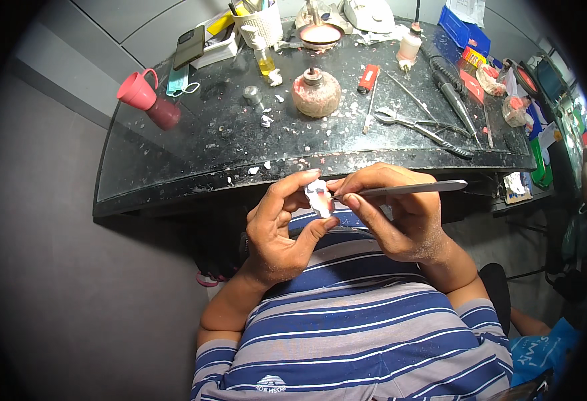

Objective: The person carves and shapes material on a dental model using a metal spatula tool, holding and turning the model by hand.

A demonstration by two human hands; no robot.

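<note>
In front of my chest, my left hand pinches a small white piece with a reddish patch between thumb and fingers. It looks like a dental mould, but its exact kind is hard to make out. My right hand grips a slim carving tool with a flat grey handle like a pen. Its handle sticks out to the right, and its thin tip meets the side of the white piece. Both hands are closed and nearly touch each other, just off the near edge of the black worktable.
On the table stand a squat burner jar, a pink cup and a small pan. Pliers, a red lighter and a corded handpiece lie to the right. A phone rests at the back left. White scraps litter the surface.
</note>
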